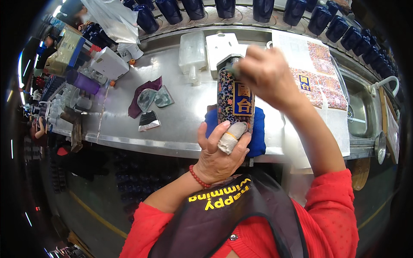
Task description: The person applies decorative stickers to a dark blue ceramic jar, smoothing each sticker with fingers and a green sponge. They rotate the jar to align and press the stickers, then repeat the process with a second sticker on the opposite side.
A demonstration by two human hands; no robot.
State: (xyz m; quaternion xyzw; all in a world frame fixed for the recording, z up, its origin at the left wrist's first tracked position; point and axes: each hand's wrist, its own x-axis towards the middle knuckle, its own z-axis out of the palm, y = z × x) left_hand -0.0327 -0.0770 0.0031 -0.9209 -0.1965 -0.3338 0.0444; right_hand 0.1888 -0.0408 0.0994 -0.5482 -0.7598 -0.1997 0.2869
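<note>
A dark bottle (226,96) with a colourful floral pattern and a blue-and-gold label panel lies tilted on a folded blue cloth (259,135) at the counter's near edge. My left hand (215,157) grips its near end. A pale fabric sleeve with a yellow band (232,136) covers one of that hand's fingers. At the bottle's far end, my right hand (269,73) is closed and slightly blurred by motion. A bit of something thin and greenish shows under its fingertips, too hidden to name. The fingers cover part of the bottle's upper side.
Printed floral sheets (325,81) lie on white paper at right, beside a sink (361,116) with a white tap (389,81). Beyond the bottle stand a clear plastic bottle (192,53) and a white box (220,43). Several thin pads (146,98) lie left. Dark blue bottles (226,8) line the back.
</note>
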